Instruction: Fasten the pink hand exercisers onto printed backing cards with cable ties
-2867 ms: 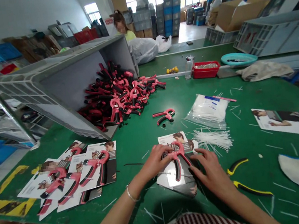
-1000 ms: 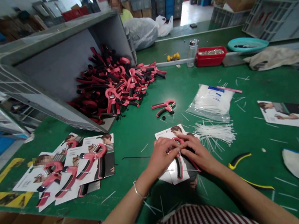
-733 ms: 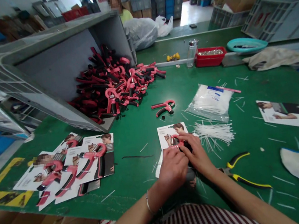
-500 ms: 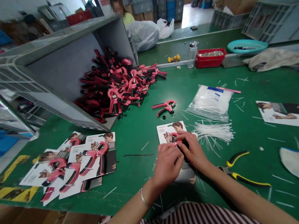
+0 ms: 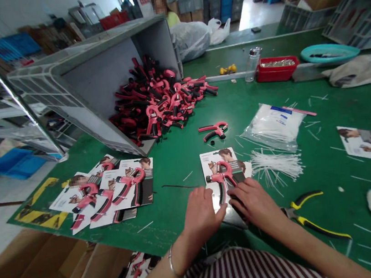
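A pink-and-black hand grip strengthener lies on a printed backing card in front of me. My left hand is closed on the card's lower left edge, its thumb at the grip's left handle. My right hand has its fingers curled at the right handle and the card's right side; its fingertips are partly hidden. Just beyond the card lies a loose hand grip with a small black cap. White cable ties are heaped to the right, near yellow-handled pliers.
A tipped grey crate spills many hand grips onto the green table. Carded grips are stacked at left. A bag of cable ties, a red tray and a glass bottle stand beyond. A person is behind the crate.
My hands have drawn apart and down from the top of the grip to its handles, uncovering the grip on its card. The whole view has shifted slightly.
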Motion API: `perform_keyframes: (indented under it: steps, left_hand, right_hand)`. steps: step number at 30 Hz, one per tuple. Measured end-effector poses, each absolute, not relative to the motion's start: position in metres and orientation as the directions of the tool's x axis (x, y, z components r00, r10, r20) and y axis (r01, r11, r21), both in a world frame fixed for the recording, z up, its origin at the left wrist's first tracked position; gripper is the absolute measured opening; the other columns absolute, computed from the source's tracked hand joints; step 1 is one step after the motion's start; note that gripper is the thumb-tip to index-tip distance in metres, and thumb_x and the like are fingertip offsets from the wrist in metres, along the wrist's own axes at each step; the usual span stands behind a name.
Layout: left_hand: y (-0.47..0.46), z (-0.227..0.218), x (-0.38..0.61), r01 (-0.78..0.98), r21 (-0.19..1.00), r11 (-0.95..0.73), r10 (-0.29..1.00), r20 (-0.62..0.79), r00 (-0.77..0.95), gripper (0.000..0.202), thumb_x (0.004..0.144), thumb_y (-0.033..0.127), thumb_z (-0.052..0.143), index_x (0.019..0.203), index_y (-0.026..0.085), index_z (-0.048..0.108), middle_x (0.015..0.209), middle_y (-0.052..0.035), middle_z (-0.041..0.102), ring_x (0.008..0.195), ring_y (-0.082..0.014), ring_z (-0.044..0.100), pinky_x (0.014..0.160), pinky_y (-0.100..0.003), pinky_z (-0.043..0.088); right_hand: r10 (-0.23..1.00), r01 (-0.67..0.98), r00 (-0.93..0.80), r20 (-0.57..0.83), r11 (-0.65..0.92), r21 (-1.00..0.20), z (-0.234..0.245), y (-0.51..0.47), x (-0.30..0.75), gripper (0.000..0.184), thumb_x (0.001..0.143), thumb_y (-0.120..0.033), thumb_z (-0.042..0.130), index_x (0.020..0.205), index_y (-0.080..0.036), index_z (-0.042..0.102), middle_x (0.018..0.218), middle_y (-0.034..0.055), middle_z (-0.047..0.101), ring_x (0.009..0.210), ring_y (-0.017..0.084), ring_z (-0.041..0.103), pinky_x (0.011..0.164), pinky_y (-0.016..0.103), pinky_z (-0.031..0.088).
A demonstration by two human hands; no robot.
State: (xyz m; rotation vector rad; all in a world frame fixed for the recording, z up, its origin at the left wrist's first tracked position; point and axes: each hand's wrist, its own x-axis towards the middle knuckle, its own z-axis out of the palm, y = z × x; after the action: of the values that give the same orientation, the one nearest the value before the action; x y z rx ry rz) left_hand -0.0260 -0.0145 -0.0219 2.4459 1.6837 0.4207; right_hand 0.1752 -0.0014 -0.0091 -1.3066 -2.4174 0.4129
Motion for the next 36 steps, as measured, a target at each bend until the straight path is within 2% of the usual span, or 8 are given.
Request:
perform_keyframes:
  steps: [4,10,13,16,19,23,28,36]
  left_hand:
    - [-0.012,-0.020,-0.031,0.851,0.352,-0.389,0.921,0.141,0.362,0.015,0.091,0.026,0.052,0.099,0.016,0.058,0.091,-0.0098,0.058,0.089,-0.0259,0.054,0.083,-0.042,0.046]
    - [-0.006,-0.012,-0.055,0.673,0.618,-0.406,0.896,0.122,0.428,0.017,0.096,0.021,0.048,0.107,0.019,0.062,0.101,-0.0072,0.067,0.095,-0.0202,0.059,0.088,-0.034,0.048]
    - [0.002,-0.011,-0.050,0.605,0.650,-0.461,0.862,0.165,0.479,0.017,0.096,0.020,0.050,0.106,0.021,0.064,0.101,-0.0053,0.070,0.095,-0.0195,0.060,0.088,-0.033,0.046]
    - [0.009,-0.013,-0.039,0.571,0.729,-0.378,0.905,0.161,0.393,0.016,0.094,0.021,0.054,0.105,0.022,0.065,0.099,-0.0038,0.071,0.092,-0.0184,0.062,0.085,-0.032,0.047]
    - [0.010,-0.017,-0.033,0.491,0.847,-0.206,0.964,0.089,0.251,0.010,0.089,0.023,0.060,0.097,0.021,0.067,0.091,-0.0019,0.070,0.082,-0.0162,0.064,0.078,-0.027,0.049]
    - [0.008,-0.022,-0.034,0.382,0.921,-0.076,0.975,-0.012,0.224,0.008,0.086,0.023,0.063,0.089,0.020,0.070,0.081,-0.0013,0.069,0.074,-0.0148,0.064,0.072,-0.025,0.049]
    - [0.007,-0.026,-0.034,0.221,0.974,0.042,0.972,-0.091,0.216,0.011,0.086,0.026,0.064,0.092,0.019,0.069,0.080,-0.0028,0.071,0.074,-0.0158,0.066,0.072,-0.026,0.051]
    - [0.010,-0.023,-0.032,0.304,0.953,0.011,0.964,-0.091,0.251,0.013,0.085,0.028,0.064,0.090,0.019,0.071,0.078,-0.0025,0.070,0.074,-0.0154,0.065,0.071,-0.025,0.050]
  right_hand:
    - [0.851,0.765,-0.498,0.167,0.522,-0.377,-0.015,0.001,0.161,0.016,0.094,-0.024,0.054,0.082,-0.020,0.065,0.079,0.0103,0.064,0.084,0.027,0.050,0.076,0.042,0.038]
    - [0.861,0.638,-0.493,0.127,0.457,-0.620,-0.015,0.009,0.166,0.011,0.095,-0.026,0.057,0.089,-0.022,0.066,0.086,0.0031,0.069,0.086,0.023,0.053,0.082,0.040,0.037]
    - [0.867,0.596,-0.466,0.178,0.456,-0.660,-0.014,0.014,0.163,0.016,0.095,-0.030,0.056,0.088,-0.023,0.068,0.088,0.0031,0.070,0.089,0.023,0.055,0.084,0.040,0.038]
    - [0.893,0.600,-0.406,0.194,0.421,-0.681,-0.015,0.017,0.158,0.017,0.095,-0.033,0.056,0.088,-0.023,0.068,0.088,0.0042,0.069,0.089,0.024,0.055,0.081,0.039,0.040]
    - [0.896,0.625,-0.405,0.179,0.415,-0.661,-0.015,0.017,0.161,0.017,0.095,-0.033,0.055,0.088,-0.023,0.066,0.087,0.0046,0.068,0.088,0.024,0.055,0.079,0.038,0.040]
    - [0.851,0.674,-0.498,0.168,0.502,-0.542,-0.011,0.016,0.169,0.020,0.097,-0.029,0.050,0.083,-0.021,0.063,0.084,0.0060,0.067,0.088,0.024,0.054,0.083,0.040,0.038]
    - [0.818,0.699,-0.556,0.149,0.557,-0.450,-0.006,0.018,0.171,0.024,0.098,-0.028,0.048,0.081,-0.020,0.062,0.083,0.0076,0.066,0.084,0.023,0.052,0.078,0.038,0.037]
    - [0.798,0.692,-0.586,0.143,0.584,-0.424,-0.005,0.020,0.169,0.024,0.098,-0.031,0.049,0.085,-0.019,0.065,0.085,0.0081,0.066,0.086,0.024,0.052,0.079,0.038,0.038]
